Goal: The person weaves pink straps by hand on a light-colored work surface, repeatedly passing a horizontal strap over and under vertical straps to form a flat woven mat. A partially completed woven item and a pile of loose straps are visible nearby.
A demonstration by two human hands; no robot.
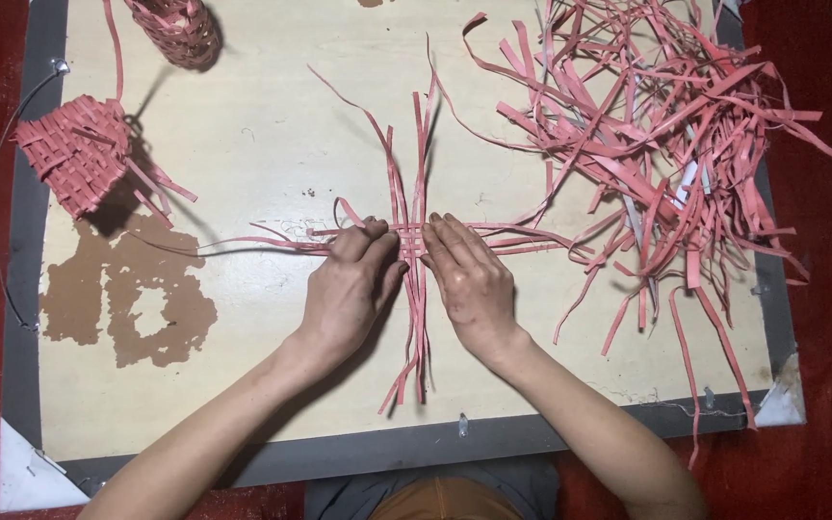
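A small cross of woven pink strips lies flat on the pale board. Long strips run up, down, left and right from its centre. My left hand presses on the strips just left of the crossing, fingertips pinching them. On the other side, my right hand lies flat with its fingers pushing against the woven centre. Both hands touch the weave.
A big tangled pile of loose pink strips fills the right part of the board. A half-woven pink basket lies at the left, and another woven piece sits at the top. A brown stain marks the board. Red cloth surrounds it.
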